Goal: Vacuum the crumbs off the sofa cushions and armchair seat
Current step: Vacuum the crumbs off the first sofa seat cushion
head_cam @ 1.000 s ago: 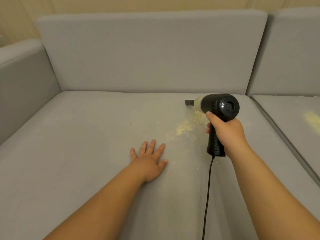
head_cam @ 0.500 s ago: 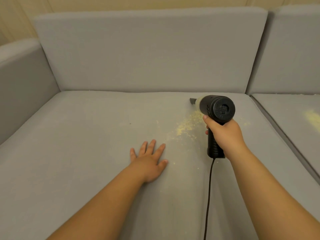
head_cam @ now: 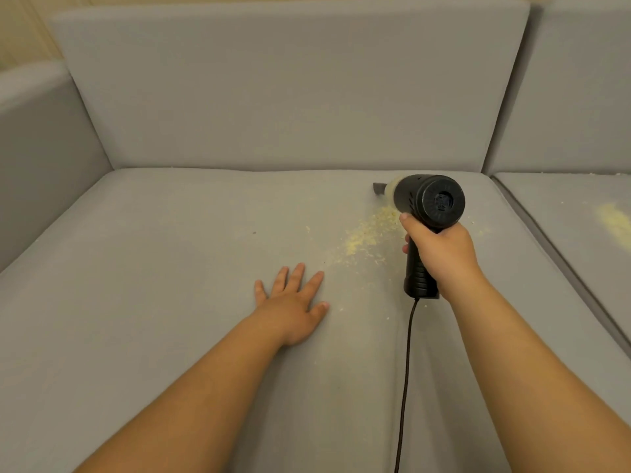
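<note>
My right hand [head_cam: 442, 252] grips the handle of a black handheld vacuum [head_cam: 430, 201]. Its short nozzle points left and down at the far part of the grey sofa seat cushion [head_cam: 153, 268]. A patch of pale yellow crumbs [head_cam: 367, 235] lies on the cushion just below and left of the vacuum. My left hand [head_cam: 293, 307] rests flat on the cushion with straight, spread fingers, to the near left of the crumbs. The vacuum's dark cord [head_cam: 406, 377] hangs from the handle toward me.
The grey back cushion [head_cam: 290, 90] rises behind the seat and a grey armrest [head_cam: 37, 138] closes the left side. A second seat cushion [head_cam: 580, 240] on the right carries another crumb patch [head_cam: 614, 223], with a gap between the two cushions.
The vacuum has shifted slightly right and back along the rear of the cushion. My left hand has stayed flat in the same place.
</note>
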